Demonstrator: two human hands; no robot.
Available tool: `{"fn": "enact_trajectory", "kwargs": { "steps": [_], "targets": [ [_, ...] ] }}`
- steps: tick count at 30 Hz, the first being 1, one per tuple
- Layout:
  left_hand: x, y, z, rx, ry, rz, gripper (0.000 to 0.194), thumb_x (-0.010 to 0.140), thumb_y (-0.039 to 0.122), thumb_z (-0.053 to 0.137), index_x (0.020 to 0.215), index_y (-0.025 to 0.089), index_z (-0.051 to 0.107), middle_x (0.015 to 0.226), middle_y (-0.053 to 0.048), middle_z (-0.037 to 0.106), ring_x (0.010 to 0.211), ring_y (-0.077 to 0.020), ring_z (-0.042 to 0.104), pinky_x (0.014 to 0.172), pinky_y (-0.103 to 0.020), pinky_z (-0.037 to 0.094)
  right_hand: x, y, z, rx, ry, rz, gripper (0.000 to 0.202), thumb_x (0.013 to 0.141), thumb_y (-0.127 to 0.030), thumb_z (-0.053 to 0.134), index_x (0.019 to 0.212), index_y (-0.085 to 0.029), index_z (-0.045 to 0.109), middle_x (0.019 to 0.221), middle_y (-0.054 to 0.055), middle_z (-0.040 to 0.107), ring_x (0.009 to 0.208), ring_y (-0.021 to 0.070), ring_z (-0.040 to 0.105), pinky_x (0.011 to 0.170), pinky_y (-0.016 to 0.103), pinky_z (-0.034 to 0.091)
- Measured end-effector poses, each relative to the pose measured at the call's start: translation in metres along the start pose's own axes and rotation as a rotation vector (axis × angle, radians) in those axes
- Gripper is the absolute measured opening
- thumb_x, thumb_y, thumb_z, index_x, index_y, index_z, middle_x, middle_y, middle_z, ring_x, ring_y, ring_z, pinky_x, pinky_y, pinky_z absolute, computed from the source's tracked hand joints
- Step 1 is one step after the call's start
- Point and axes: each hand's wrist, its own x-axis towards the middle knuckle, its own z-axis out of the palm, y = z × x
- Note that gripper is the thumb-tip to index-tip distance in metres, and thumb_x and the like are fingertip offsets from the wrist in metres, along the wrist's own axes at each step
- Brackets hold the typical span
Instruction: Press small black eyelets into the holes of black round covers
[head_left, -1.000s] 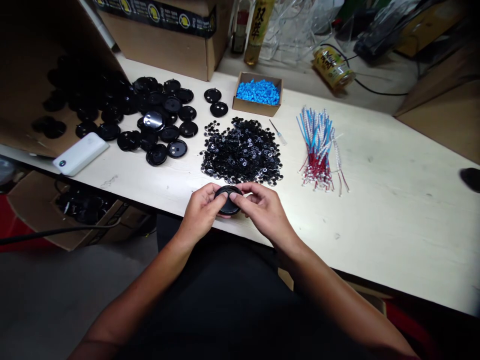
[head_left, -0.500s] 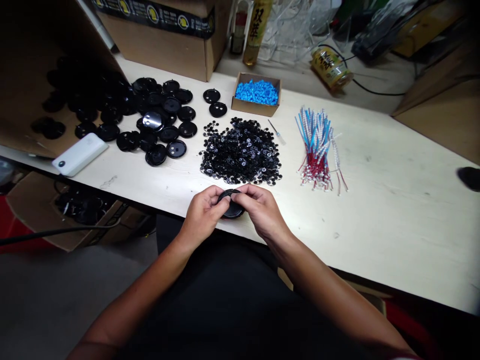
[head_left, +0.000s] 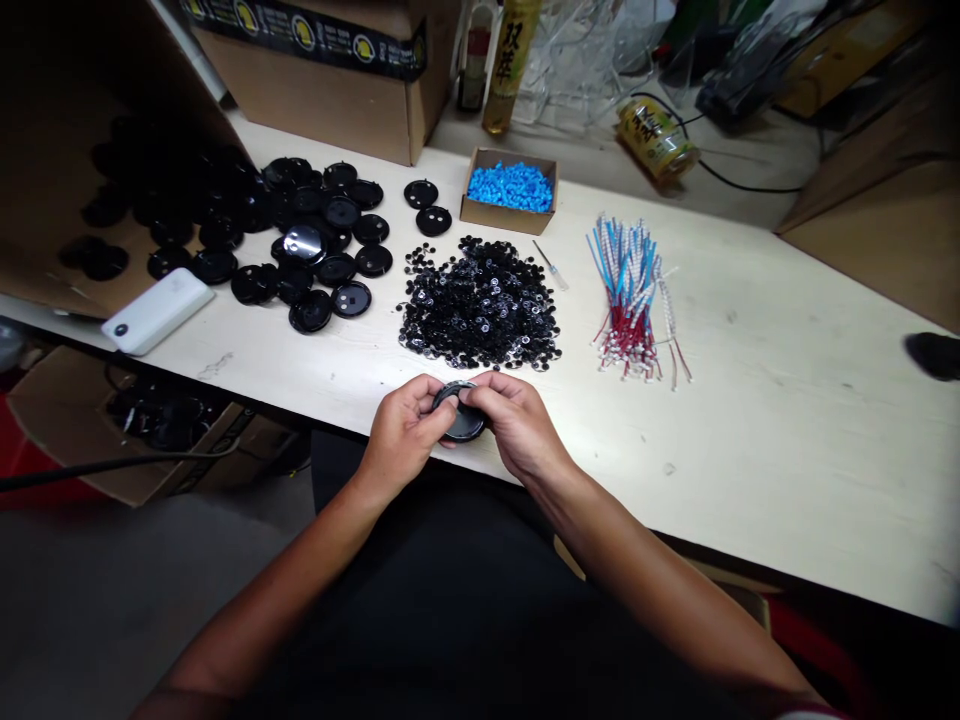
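Observation:
Over the table's front edge, my left hand (head_left: 403,430) and my right hand (head_left: 519,415) hold a round black plastic cover (head_left: 466,424) between them. Both thumbs press on its upper face near the far rim; the other fingers curl around the sides and are partly hidden. Just beyond my hands lies a heap of small black discs (head_left: 480,310). More round black covers (head_left: 341,212) are piled to the left, some with two small holes. To the right of the heap rests a bundle of blue, white and red wires (head_left: 628,300).
A small cardboard box (head_left: 508,214) of blue pieces stands behind the heap, with a thin screwdriver-like tool (head_left: 552,265) near it. A white device (head_left: 159,312) lies at left. Large cartons (head_left: 322,110), bottles (head_left: 510,70) and a tipped yellow bottle (head_left: 656,140) are at the back.
The cover has tilted slightly in my fingers, so its upper face catches more light. Both hands keep their grip in nearly the same place. The view has shifted a little.

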Motion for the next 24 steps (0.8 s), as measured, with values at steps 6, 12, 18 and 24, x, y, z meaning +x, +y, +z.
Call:
{"fn": "enact_trajectory", "kwargs": {
  "steps": [6, 12, 18, 24],
  "targets": [
    [-0.001, 0.000, 0.000, -0.006, 0.014, 0.010, 0.020, 0.091, 0.036, 0.073, 0.088, 0.018, 0.064, 0.074, 0.001, 0.064, 0.065, -0.0136, 0.063, 0.054, -0.024, 0.063, -0.001, -0.001, 0.003, 0.003, 0.005, -0.005, 0.011, 0.070, -0.026, 0.076, 0.068, -0.018, 0.070, 0.065, -0.002, 0.066, 0.062, 0.0131, 0.056, 0.060, 0.025, 0.044],
    [-0.002, -0.001, 0.000, -0.020, 0.044, 0.009, 0.018, 0.091, 0.034, 0.072, 0.087, 0.018, 0.064, 0.071, 0.002, 0.064, 0.061, -0.0128, 0.062, 0.051, -0.022, 0.060, -0.004, -0.002, 0.007, 0.018, 0.002, -0.013, 0.009, 0.071, -0.024, 0.074, 0.067, -0.019, 0.068, 0.063, -0.002, 0.067, 0.058, 0.0133, 0.058, 0.055, 0.024, 0.045],
    [-0.001, -0.002, -0.001, -0.022, 0.039, 0.010, 0.019, 0.090, 0.034, 0.073, 0.086, 0.018, 0.065, 0.070, 0.002, 0.065, 0.059, -0.0128, 0.062, 0.049, -0.022, 0.059, -0.003, -0.001, 0.006, -0.026, -0.001, -0.037, 0.007, 0.072, -0.024, 0.073, 0.069, -0.018, 0.069, 0.064, -0.002, 0.067, 0.057, 0.0136, 0.058, 0.054, 0.024, 0.045],
    [-0.002, 0.001, -0.001, -0.023, -0.003, 0.009, 0.021, 0.091, 0.037, 0.071, 0.088, 0.018, 0.063, 0.072, 0.001, 0.066, 0.062, -0.0147, 0.065, 0.054, -0.025, 0.059, -0.005, -0.007, -0.003, -0.136, -0.061, -0.082, 0.011, 0.078, -0.028, 0.075, 0.078, -0.018, 0.075, 0.071, 0.000, 0.070, 0.065, 0.0153, 0.062, 0.061, 0.025, 0.049]
  ]
}}
